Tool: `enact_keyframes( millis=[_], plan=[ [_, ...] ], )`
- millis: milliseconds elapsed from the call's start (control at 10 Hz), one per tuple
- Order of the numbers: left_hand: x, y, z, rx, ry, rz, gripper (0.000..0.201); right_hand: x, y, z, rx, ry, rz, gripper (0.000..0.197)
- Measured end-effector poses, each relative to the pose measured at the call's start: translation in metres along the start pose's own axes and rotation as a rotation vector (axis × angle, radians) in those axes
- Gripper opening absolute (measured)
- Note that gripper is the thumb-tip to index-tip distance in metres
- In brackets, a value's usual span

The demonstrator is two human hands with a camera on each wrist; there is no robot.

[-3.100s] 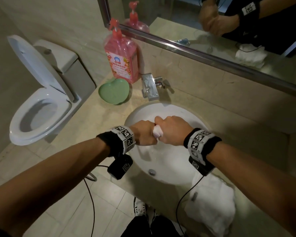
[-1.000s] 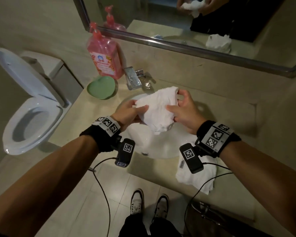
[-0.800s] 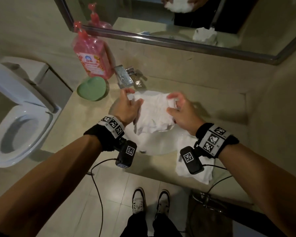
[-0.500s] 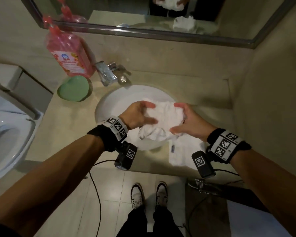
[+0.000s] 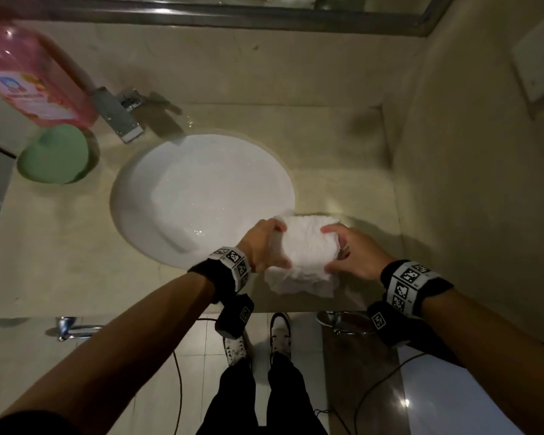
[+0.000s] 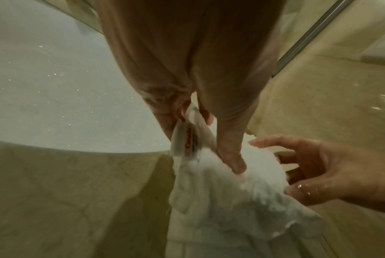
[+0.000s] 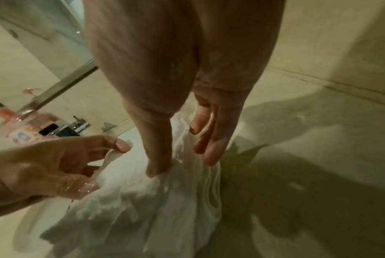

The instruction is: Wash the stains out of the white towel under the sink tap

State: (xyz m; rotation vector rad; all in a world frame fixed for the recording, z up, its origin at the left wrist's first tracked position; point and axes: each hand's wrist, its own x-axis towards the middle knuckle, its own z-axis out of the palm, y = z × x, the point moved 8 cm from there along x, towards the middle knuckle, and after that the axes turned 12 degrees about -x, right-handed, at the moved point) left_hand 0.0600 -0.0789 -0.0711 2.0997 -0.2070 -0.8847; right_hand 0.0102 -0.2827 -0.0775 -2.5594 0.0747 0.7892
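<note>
The white towel is bunched between both hands over the counter, just right of the white basin's front rim. My left hand pinches its left edge, thumb on top; the left wrist view shows the towel and its sewn label by the fingers. My right hand grips the right side, with the thumb pressed into the towel and the fingers behind it. The chrome tap stands at the basin's far left, well away from the towel.
A pink soap bottle and a green dish stand left of the tap. More white cloth lies on the counter under the held towel. The right wall carries a socket. The counter's front edge runs just below my wrists.
The towel, first wrung in both fists over the basin, was spread out and then carried right and nearer, from over the basin to above the counter.
</note>
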Motion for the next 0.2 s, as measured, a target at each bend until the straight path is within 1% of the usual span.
enact_keyframes(
  millis=[100, 200],
  plan=[
    [0.0, -0.001, -0.005, 0.028, -0.033, 0.004, 0.08, 0.002, 0.004, 0.002, 0.038, -0.026, -0.038, 0.084],
    [-0.011, -0.012, -0.014, -0.01, -0.055, -0.035, 0.074, -0.006, 0.012, -0.002, 0.076, -0.032, -0.013, 0.074]
  ],
)
